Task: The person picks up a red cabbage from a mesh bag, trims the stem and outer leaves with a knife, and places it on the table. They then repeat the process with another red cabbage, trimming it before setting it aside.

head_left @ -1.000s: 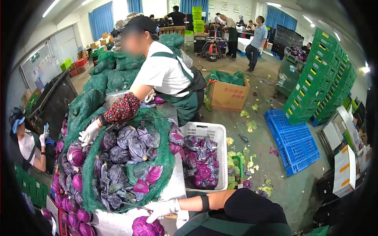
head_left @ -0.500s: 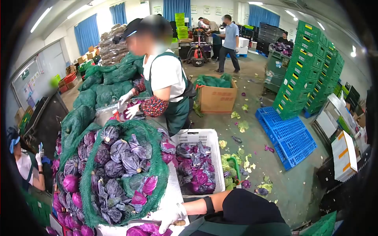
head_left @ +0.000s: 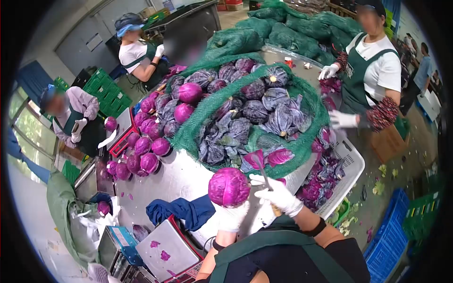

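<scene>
My left hand (head_left: 232, 216), in a white glove, holds up a round purple cabbage (head_left: 229, 187) over the steel table (head_left: 177, 178). My right hand (head_left: 277, 194), also gloved, grips a knife (head_left: 264, 173) whose blade points up beside the cabbage. Just beyond lies a green net sack (head_left: 198, 122) heaped with untrimmed dark cabbages (head_left: 264, 109). A row of trimmed bright purple cabbages (head_left: 146, 147) lies on the table to the left.
A white crate (head_left: 350, 166) of purple leaves stands at the right. A blue cloth (head_left: 181, 211) and a scale (head_left: 165, 245) lie near me. A co-worker in a green apron (head_left: 373, 70) stands right. Two more people (head_left: 137, 52) work at the far left.
The view has swung left and down onto the table. My left hand now holds a cabbage up, and my right hand with the knife has risen beside it.
</scene>
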Motion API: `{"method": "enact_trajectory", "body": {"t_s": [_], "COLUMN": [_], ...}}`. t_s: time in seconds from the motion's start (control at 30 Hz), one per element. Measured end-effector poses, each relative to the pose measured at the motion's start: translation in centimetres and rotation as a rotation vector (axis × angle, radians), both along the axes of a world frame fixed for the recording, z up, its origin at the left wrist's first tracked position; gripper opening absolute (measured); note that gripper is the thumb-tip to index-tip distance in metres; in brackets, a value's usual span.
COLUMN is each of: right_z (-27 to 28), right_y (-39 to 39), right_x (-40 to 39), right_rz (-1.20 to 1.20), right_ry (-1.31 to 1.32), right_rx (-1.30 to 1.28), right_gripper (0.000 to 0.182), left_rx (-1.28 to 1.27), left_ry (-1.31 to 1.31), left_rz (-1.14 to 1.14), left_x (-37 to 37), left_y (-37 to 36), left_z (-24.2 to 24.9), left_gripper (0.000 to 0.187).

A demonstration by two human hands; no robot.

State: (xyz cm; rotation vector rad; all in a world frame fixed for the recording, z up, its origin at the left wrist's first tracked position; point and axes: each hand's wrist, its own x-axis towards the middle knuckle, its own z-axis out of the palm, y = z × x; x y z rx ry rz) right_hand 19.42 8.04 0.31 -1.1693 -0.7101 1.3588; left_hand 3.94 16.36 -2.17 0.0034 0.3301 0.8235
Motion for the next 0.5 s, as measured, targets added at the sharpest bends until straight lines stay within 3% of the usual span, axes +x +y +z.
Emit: {"method": "enact_trajectory", "body": {"t_s": [0.1, 0.13, 0.17, 0.2, 0.23, 0.3, 0.5], "right_z": [0.6, 0.4, 0.0, -0.4, -1.0, -1.5, -0.2], "right_y": [1.3, 1.5, 1.6, 1.7, 1.8, 2.1, 0.9], "right_x": [-1.4, -1.6, -1.8, -2.0, -1.9, -1.6, -1.1], "right_rz": [-0.040, -0.035, -0.063, -0.092, -0.089, 0.013, 0.065], "right_ry": [-0.094, -0.089, -0.096, -0.105, -0.104, 0.298, 0.221], "right_rx": [0.022, 0.020, -0.011, -0.043, -0.048, -0.066, -0.031], "right_gripper": [0.049, 0.049, 0.037, 0.026, 0.026, 0.014, 0.013], "left_rx": [-0.061, -0.128, -0.131, -0.029, 0.072, 0.087, -0.059], "left_ry": [-0.055, -0.018, -0.013, 0.120, 0.251, 0.251, 0.216], "left_rz": [-0.096, -0.006, -0.002, 0.054, 0.109, 0.099, 0.115], "left_x": [-0.2, -0.1, -0.3, -0.8, -1.2, -1.5, -1.5], "left_y": [-0.4, -0.3, -0.2, -0.3, -0.4, -0.5, -0.5], "left_z": [1.3, 1.2, 0.5, -0.6, -1.6, -1.9, 0.1], "left_gripper": [0.062, 0.070, 0.070, 0.072, 0.074, 0.078, 0.072]}}
